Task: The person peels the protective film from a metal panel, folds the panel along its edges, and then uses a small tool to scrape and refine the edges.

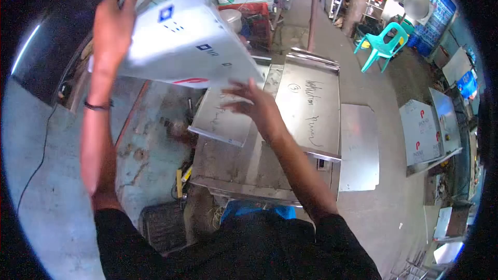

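My left hand (115, 26), raised at the upper left, is closed on the top edge of a sheet-metal panel (176, 46). The panel wears white film printed with blue marks and a red logo, and it tilts down toward the right. Close to its lower right corner is my right hand (254, 105), slightly blurred, fingers spread and apart. Below that hand lies a smaller metal panel (223, 119) with faint handwriting. Beside it on the metal worktable (228, 176) rests a shallow metal tray (311, 98) with raised ends and black handwriting.
A flat metal sheet (359, 148) lies right of the worktable. Film-covered panels (423, 129) stand farther right. A green plastic chair (384, 46) is at the back right, behind a post (313, 23). On the left runs a blue-grey wall (62, 176) with a cable.
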Available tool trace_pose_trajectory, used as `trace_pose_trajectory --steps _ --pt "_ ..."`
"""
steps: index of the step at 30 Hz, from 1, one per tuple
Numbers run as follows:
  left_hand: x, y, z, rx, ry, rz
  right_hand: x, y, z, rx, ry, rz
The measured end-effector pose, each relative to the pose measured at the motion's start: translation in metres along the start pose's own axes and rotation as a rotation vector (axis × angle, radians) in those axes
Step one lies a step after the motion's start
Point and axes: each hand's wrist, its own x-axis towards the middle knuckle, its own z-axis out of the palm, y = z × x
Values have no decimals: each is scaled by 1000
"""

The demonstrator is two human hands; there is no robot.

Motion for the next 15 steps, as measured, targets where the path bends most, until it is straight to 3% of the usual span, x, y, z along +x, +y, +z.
trace_pose_trajectory --steps 2,3,5,7,9,10,11,13,14,15 --pt "31 -6 -33 -9 -80 107 -29 45 -2 -141 233 -14" --pt "15 25 -47 -56 -150 78 -84 48 -35 -266 387 10" --pt "21 45 -84 15 -182 93 -118 104 -52 -374 501 65" --pt "21 28 -115 151 -288 47 -145 140 -53 -339 488 157" --pt "7 14 -146 422 -283 359 -161 158 -57 -313 467 250" --pt "-4 40 -158 559 -377 207 -161 161 -60 -197 340 254" --pt "-14 45 -167 578 -387 199 -160 164 -64 -83 214 254" --pt "-34 48 -186 315 -375 -80 -156 183 -77 -87 143 243" --pt "-52 53 -204 557 -386 246 -156 193 -81 -99 93 223" --pt "-64 51 -217 568 -396 236 -156 197 -82 -95 83 237"
